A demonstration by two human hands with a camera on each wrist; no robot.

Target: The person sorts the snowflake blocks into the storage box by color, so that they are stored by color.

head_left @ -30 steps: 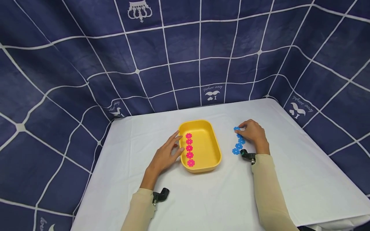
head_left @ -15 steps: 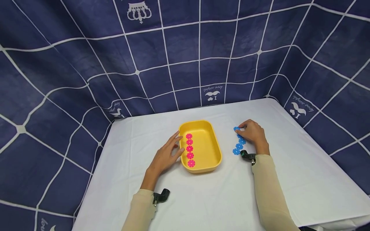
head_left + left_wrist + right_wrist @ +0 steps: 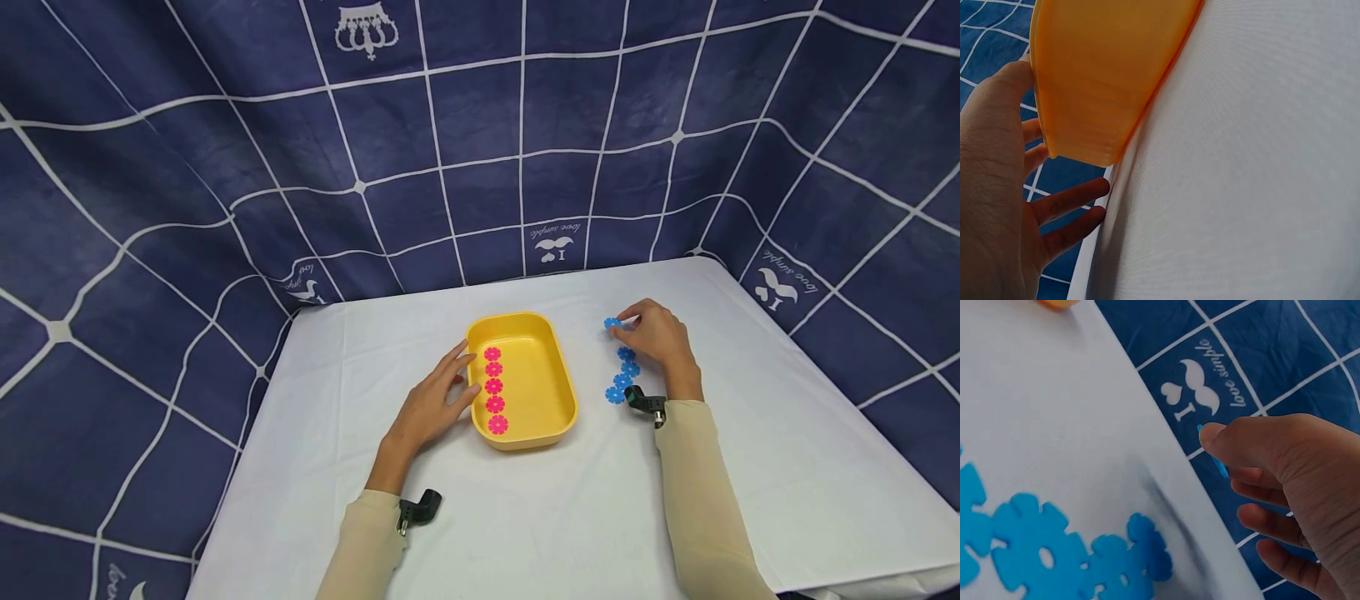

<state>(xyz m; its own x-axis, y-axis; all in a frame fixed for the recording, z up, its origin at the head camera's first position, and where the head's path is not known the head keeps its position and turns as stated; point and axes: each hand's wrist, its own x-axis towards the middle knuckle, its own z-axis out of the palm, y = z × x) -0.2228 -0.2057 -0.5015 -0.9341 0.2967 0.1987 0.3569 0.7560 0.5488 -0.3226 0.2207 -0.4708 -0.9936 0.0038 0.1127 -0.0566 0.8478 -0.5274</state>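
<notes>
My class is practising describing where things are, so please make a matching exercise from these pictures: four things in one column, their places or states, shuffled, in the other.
Column one
1. Left hand
2. Right hand
3. Pink flower pieces
4. Unheld blue pieces

Column two
A. Lying on the white cloth, to the right of the tray
B. Pinching a single blue piece
C. In a row inside the yellow tray
D. At the tray's left rim

Right pairs: 1-D; 2-B; 3-C; 4-A

Both sleeves point(image 3: 699, 487) are beige; the wrist cameras point(image 3: 427, 506) black.
</notes>
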